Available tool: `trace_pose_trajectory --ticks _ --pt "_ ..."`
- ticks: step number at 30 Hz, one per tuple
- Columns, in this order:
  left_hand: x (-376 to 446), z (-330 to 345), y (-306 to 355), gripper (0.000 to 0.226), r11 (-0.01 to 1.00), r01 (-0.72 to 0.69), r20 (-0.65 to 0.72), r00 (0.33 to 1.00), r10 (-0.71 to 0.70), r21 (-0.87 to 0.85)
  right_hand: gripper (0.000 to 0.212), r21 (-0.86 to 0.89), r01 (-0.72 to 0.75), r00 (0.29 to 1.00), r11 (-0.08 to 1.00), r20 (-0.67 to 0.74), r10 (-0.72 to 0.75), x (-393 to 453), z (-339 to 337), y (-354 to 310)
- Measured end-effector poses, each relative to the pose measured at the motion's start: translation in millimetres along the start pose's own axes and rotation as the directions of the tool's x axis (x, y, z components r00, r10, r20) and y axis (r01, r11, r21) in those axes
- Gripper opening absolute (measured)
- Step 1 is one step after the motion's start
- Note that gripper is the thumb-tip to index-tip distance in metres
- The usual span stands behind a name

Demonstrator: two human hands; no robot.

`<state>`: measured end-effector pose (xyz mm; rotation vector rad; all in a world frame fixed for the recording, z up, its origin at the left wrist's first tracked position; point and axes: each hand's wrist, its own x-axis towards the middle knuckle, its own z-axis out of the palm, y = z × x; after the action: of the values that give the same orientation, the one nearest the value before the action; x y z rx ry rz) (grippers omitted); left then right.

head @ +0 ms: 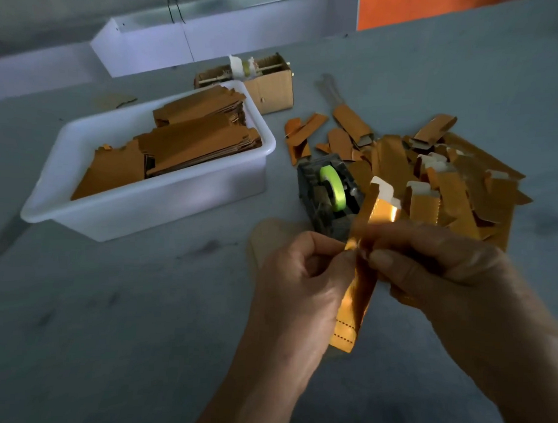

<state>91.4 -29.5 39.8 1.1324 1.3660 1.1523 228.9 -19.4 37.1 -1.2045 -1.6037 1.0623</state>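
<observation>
We hold 1 flat gold carton blank (pixel 360 288) up over the bench (pixel 138 317), between both hands. Our left hand (pixel 300 276) pinches its left edge with thumb and forefinger, the other fingers curled in. Our right hand (pixel 428 269) grips the blank from the right, thumb pressed on its face. Just behind the blank stands a dark tape dispenser (pixel 329 194) with a green roll. A loose heap of gold blanks (pixel 448 177) lies to the right of it, and a white tub (pixel 163 203) holding stacked blanks sits well to the left, with a small cardboard box (pixel 270 86) behind it.
</observation>
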Motion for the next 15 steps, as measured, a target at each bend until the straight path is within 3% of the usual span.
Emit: trace_pose_trajectory --ticks 5,15 --pt "-3.1 -1.1 -4.0 0.015 0.999 -0.036 0.020 0.999 0.036 0.021 0.062 -0.195 -0.058 0.993 0.979 -0.111 0.037 1.6 4.4 1.2" --pt "-4.3 -4.3 -6.7 0.015 0.998 -0.041 0.077 0.996 0.038 0.036 0.058 -0.277 -0.090 0.984 0.957 -0.171 0.043 0.6 9.8 -1.0"
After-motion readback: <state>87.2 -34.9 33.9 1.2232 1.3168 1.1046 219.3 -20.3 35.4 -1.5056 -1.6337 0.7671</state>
